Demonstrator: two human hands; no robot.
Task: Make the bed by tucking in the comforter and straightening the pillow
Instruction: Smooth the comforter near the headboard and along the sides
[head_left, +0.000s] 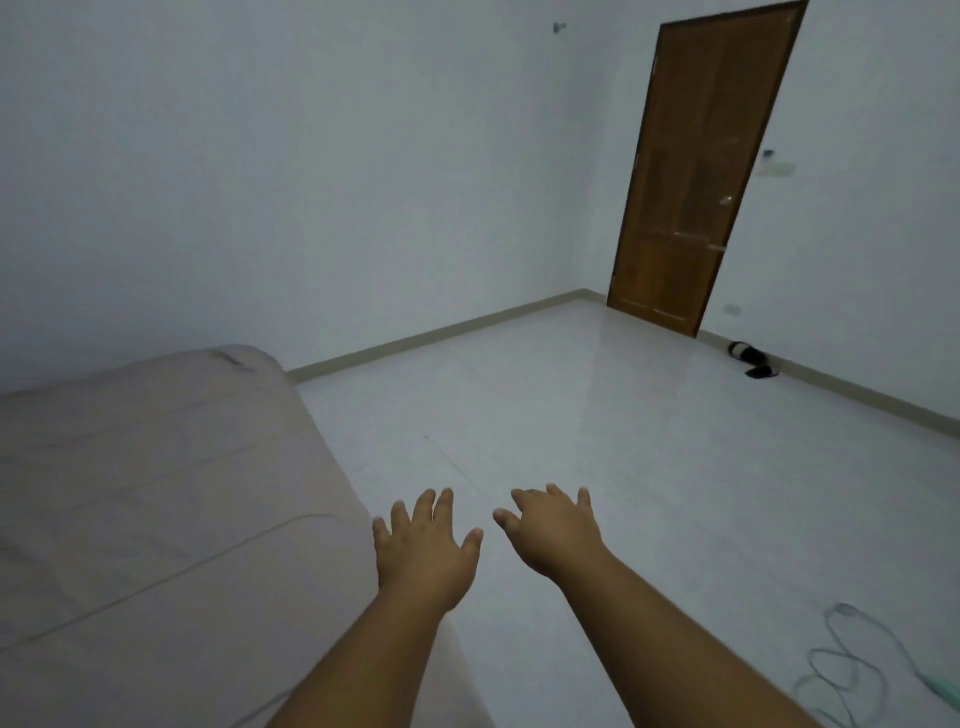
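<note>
Two bare hands were stretched forward in the head view, palms down. The left hand hung over the floor just beside the bed's right edge, its fingers spread and straight, grasping nothing. The right hand hovered close by on its right, above the white tiled floor, its fingers likewise released and empty. The beige comforter lay flat across the bed at left, lightly creased. A brown door stood in the far wall, with dark sandals beside the skirting. A loose cable lay at lower right.
</note>
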